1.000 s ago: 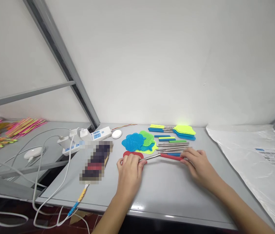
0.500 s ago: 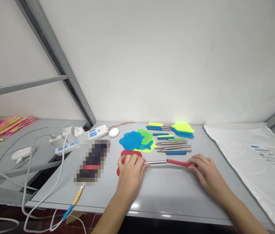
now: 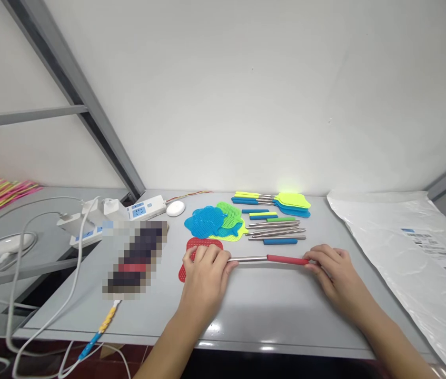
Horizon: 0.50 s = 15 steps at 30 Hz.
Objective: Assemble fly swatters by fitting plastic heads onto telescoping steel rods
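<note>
A red fly swatter head (image 3: 208,242) lies partly hidden under my left hand (image 3: 206,275), whose fingers are closed round the neck. From there a metal rod (image 3: 249,258) runs right to a red handle sleeve (image 3: 287,260). My right hand (image 3: 334,275) pinches the sleeve's far end between thumb and fingers. Rod and sleeve are in line and meet end to end; how far the rod sits inside cannot be seen. Just behind lie loose metal rods (image 3: 274,232), a blue sleeve (image 3: 280,241) and blue swatter heads (image 3: 206,222).
Finished-looking swatters (image 3: 293,200) lie by the wall, near a green sleeve (image 3: 280,219). At right is a plastic bag (image 3: 396,252). Leftward are a blurred-out object (image 3: 138,260), a round white device (image 3: 176,209), a power strip (image 3: 147,208) and a looping white cable (image 3: 73,273).
The red sleeve slanted down from the rod's end before; now it is straight with it. Both hands keep their grips. The whole view has shifted slightly.
</note>
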### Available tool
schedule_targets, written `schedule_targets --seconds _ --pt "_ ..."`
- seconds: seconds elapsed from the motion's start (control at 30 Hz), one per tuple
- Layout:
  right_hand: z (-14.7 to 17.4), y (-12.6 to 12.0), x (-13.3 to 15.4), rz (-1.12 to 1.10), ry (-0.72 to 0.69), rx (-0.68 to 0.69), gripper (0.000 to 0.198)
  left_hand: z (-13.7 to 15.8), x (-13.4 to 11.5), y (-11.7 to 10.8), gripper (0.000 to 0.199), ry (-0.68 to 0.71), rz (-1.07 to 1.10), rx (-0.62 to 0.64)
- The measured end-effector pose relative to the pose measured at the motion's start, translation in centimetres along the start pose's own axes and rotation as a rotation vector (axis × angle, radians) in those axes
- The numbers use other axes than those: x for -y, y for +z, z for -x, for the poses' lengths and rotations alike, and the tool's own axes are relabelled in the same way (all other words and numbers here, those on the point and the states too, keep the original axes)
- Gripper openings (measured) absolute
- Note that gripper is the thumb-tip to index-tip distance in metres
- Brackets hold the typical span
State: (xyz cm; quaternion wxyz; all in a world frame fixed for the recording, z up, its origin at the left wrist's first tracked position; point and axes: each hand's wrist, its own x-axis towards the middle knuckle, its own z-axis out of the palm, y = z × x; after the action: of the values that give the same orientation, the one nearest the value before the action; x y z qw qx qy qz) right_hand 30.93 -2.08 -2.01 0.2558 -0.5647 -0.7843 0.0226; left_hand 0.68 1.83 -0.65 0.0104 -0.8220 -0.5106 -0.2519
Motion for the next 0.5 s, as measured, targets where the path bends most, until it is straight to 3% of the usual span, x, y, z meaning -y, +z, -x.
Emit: schedule_targets --seconds 0.5 --pt "0.00 -0.28 -0.12 -0.038 0.036 0.045 0.017 0.14 -0.01 -0.05 0.017 0.037 -0.005 -0.007"
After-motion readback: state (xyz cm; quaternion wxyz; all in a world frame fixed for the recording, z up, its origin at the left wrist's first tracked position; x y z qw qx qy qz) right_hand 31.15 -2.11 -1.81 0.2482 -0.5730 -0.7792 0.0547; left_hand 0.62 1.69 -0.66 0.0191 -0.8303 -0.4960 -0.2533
